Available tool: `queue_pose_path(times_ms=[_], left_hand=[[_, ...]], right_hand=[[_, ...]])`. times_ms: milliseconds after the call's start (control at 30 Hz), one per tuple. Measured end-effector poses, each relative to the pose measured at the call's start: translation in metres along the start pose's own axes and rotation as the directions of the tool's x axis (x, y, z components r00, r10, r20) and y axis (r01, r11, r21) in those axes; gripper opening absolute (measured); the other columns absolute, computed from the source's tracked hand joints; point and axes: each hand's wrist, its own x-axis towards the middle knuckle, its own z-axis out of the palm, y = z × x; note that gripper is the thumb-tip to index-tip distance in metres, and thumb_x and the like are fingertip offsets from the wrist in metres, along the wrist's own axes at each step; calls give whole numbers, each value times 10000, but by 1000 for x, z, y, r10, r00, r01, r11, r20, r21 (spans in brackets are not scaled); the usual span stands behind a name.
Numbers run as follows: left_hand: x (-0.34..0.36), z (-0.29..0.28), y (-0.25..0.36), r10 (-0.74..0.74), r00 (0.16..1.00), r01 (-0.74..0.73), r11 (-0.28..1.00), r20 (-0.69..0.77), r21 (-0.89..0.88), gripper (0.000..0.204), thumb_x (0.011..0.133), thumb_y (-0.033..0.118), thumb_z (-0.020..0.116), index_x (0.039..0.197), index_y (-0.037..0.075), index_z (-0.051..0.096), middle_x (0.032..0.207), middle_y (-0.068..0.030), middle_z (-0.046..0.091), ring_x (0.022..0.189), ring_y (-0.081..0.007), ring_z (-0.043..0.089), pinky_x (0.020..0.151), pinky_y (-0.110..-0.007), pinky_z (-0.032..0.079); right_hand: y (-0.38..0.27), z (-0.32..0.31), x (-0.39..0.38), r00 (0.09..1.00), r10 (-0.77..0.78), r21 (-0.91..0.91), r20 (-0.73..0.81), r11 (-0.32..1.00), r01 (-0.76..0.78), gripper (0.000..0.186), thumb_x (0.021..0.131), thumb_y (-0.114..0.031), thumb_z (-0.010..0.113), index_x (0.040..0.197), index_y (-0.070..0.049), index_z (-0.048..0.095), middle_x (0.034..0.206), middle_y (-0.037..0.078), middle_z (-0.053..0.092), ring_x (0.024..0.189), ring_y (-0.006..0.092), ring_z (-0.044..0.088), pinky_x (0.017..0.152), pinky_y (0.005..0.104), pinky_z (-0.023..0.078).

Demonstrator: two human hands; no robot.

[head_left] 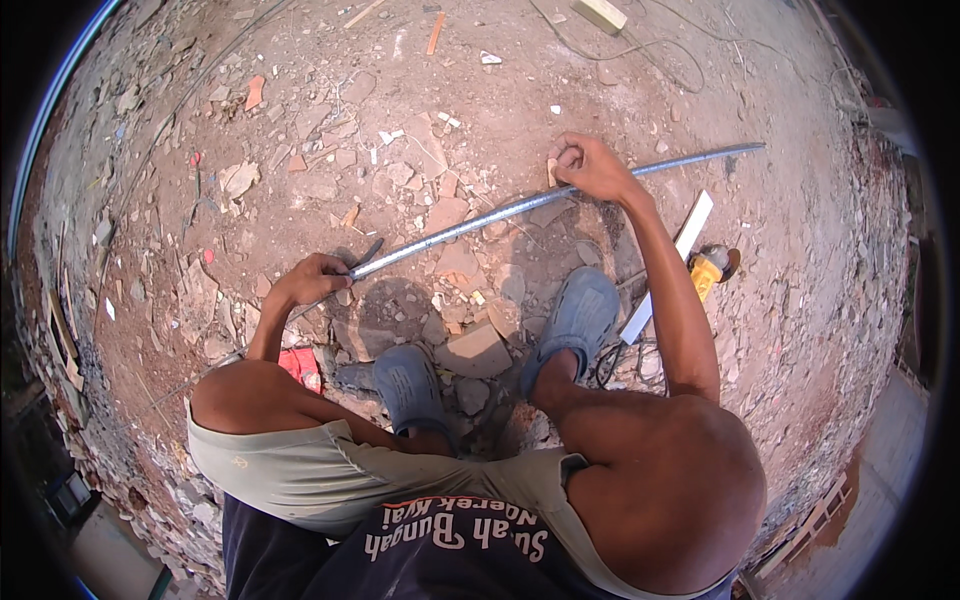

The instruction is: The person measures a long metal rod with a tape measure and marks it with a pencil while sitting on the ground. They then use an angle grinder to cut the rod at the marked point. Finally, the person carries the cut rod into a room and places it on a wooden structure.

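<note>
A long, thin, shiny blue-grey metal strip [470, 229] lies slantwise over the rubble in front of my feet, its right end farther away. My left hand [312, 280] is closed on the strip's near left end. A short dark pointed piece [368, 251] sticks out beside those fingers; I cannot tell what it is. Farther along, my right hand [592, 168] is bent over the strip, its fingers pinching a small flat tan piece [552, 173] at the strip's far edge. Whether this hand also presses on the strip is hidden.
Right of my feet lie a white flat strip [672, 262] and a yellow angle grinder [706, 272]. My grey-blue clogs [578, 315] stand among broken tiles [474, 352]. A red packet [300, 367] lies by my left knee. A cable [640, 50] curls near a pale block [600, 14].
</note>
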Motion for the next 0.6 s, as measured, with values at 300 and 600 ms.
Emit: queue_pose_path(times_ms=[300, 600], left_hand=[[-1, 1, -1, 15, 1000, -15, 1000, -10, -10, 184, 887, 209, 740, 963, 43, 760, 821, -20, 689, 786, -131, 599, 745, -317, 465], [-1, 1, 2, 27, 1000, -28, 1000, -12, -13, 195, 886, 216, 741, 960, 36, 756, 810, -18, 681, 769, -128, 589, 724, -318, 458]], right_hand=[[3, 4, 1, 1000, -4, -30, 28, 1000, 4, 206, 858, -110, 733, 1040, -23, 691, 813, 58, 721, 744, 133, 648, 697, 319, 516], [2, 11, 5, 999, 25, -51, 43, 998, -23, 238, 855, -154, 739, 1057, -33, 705, 854, 77, 748, 769, 162, 674, 726, 341, 535]])
